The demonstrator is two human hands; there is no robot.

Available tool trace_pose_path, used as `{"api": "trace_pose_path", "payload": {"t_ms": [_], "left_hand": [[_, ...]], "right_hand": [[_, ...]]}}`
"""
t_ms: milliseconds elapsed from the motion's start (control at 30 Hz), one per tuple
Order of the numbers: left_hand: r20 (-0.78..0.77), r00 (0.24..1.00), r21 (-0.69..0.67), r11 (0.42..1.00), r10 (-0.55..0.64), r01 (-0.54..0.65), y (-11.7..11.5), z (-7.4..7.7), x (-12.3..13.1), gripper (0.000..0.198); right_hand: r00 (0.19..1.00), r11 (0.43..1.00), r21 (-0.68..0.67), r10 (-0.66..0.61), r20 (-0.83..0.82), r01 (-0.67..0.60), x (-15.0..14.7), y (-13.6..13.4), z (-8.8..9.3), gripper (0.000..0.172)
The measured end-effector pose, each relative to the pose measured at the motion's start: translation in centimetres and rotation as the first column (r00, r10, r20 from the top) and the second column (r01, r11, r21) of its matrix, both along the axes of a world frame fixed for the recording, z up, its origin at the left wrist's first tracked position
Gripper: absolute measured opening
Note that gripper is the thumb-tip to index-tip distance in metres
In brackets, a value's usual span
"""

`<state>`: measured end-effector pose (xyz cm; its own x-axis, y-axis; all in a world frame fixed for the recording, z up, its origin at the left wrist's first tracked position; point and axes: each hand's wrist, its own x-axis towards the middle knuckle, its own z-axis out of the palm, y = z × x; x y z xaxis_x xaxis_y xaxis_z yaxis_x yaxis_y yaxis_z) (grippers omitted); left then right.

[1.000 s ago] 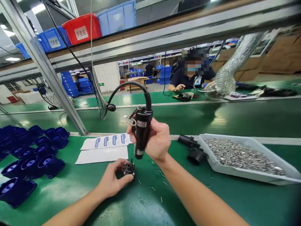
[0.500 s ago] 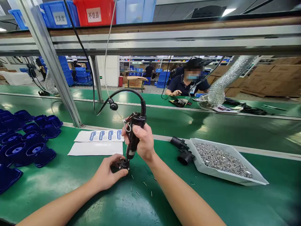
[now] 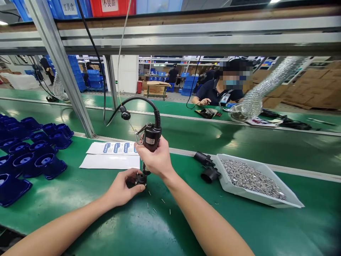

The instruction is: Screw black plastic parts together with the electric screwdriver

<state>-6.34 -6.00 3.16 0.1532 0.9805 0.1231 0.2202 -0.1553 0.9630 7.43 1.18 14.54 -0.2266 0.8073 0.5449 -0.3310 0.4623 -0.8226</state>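
Note:
My right hand (image 3: 157,158) is wrapped round a black electric screwdriver (image 3: 151,135), held almost upright with its cable arching up and left. Its lower end (image 3: 146,170) comes down at the back right edge of a small black plastic part (image 3: 140,179). Thumb and fingers of my left hand (image 3: 124,190) pinch that part against the green bench. Whether the bit sits in a screw is too small to tell. Several loose screws (image 3: 155,210) lie scattered on the bench just in front of the part.
At right stands a white tray (image 3: 266,202) full of screws, with black plastic fittings (image 3: 210,174) beside it. Dark blue plastic housings (image 3: 50,165) crowd the left. Label sheets (image 3: 110,161) lie behind my left hand. A metal post (image 3: 71,81) rises behind; a co-worker (image 3: 220,90) sits opposite.
The screwdriver has become more upright, and my right hand has turned and shifted slightly round it. My left hand still pinches the black part. The whole view has tilted a little.

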Motion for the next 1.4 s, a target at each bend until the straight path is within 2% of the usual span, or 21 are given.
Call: {"api": "trace_pose_path", "payload": {"t_ms": [400, 567, 767, 1000, 1167, 1267, 1400], "left_hand": [[0.017, 1.0, 0.001, 1.0, 0.006, -0.006, -0.2, 0.0, 0.1, 0.043], [0.02, 1.0, 0.027, 1.0, 0.004, -0.004, -0.1, -0.2, 0.1, 0.04], [0.033, 0.999, 0.08, 0.997, -0.015, 0.012, -0.1, -0.6, 0.1, 0.04], [0.086, 0.995, 0.106, 0.994, -0.042, 0.032, -0.3, -0.8, 0.3, 0.032], [0.032, 0.999, 0.11, 0.993, -0.037, 0.033, -0.2, -0.7, 0.1, 0.034], [0.003, 1.0, 0.094, 0.995, -0.025, 0.024, -0.2, -0.5, 0.1, 0.034], [-0.004, 1.0, 0.084, 0.996, -0.007, 0.007, -0.2, -0.4, 0.1, 0.034]], "right_hand": [[1.0, 1.0, -0.027, -0.002, 0.004, 0.002, 0.0, 0.4, -1.3, 0.025], [0.999, 1.0, -0.022, -0.022, -0.043, 0.021, 0.2, 0.1, -0.2, 0.026], [0.986, 0.991, -0.042, 0.118, -0.115, -0.124, 1.1, -2.1, 2.0, 0.025], [0.979, 0.989, -0.029, 0.143, -0.143, -0.148, 0.3, -2.5, 1.0, 0.022], [0.988, 0.993, -0.013, 0.119, -0.102, -0.121, 1.2, -2.1, 1.5, 0.024], [0.982, 0.984, -0.024, 0.175, -0.074, -0.177, 2.0, -1.9, 1.7, 0.027], [0.971, 0.968, -0.077, 0.233, -0.058, -0.237, 2.6, -1.6, 1.0, 0.029]]}}
